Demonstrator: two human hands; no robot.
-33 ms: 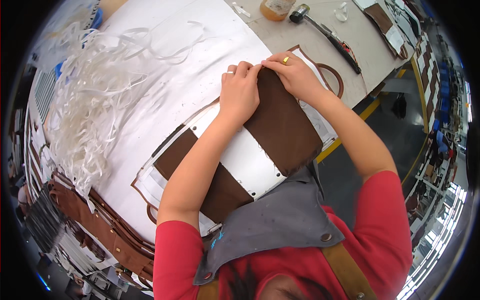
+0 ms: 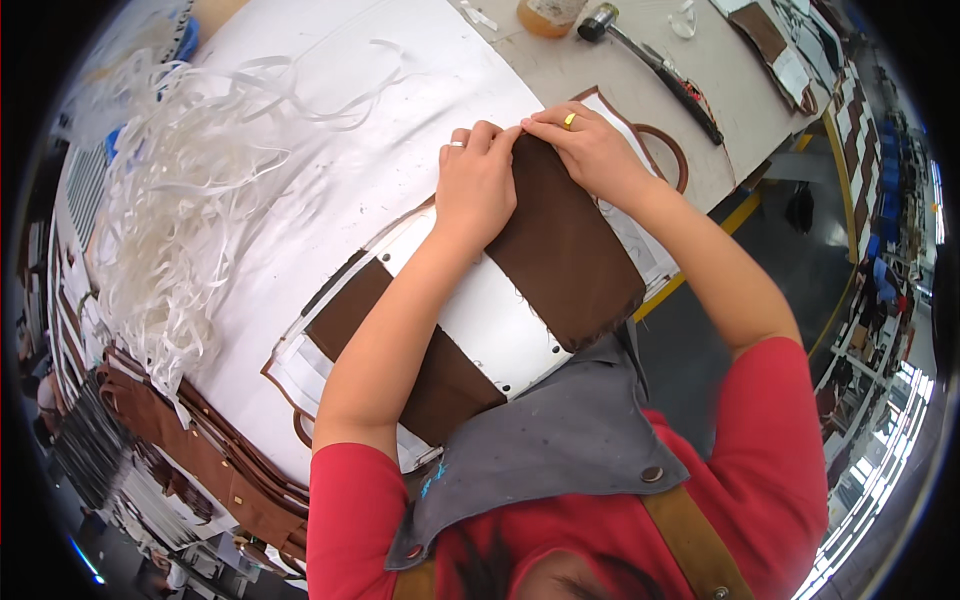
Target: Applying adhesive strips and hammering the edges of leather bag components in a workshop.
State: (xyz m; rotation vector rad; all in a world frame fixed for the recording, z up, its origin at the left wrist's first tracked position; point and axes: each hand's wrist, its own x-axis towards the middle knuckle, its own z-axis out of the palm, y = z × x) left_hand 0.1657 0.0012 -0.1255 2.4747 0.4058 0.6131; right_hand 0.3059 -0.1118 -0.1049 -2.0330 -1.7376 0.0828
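A brown and white striped fabric piece (image 2: pixel 575 270) with dark round studs lies slantwise before me, its near side by my grey apron. It rests on white pieces edged in brown, with a brown loop handle (image 2: pixel 672 150) at the right and another at the lower left. At the far edge of the brown stripe, my left hand (image 2: pixel 476 180) and my right hand (image 2: pixel 590 150) meet, thumbs and fingertips pinched together on the cloth. The fingertips nearly touch one another. Whether anything small sits between them is hidden.
A heap of white strips (image 2: pixel 170 220) spreads over the white sheet (image 2: pixel 400 110) at the left. A hammer (image 2: pixel 650 72) and an amber jar (image 2: pixel 548 14) lie beyond my hands. Brown strap-like pieces (image 2: pixel 190 440) hang at the lower left. The table edge runs along the right.
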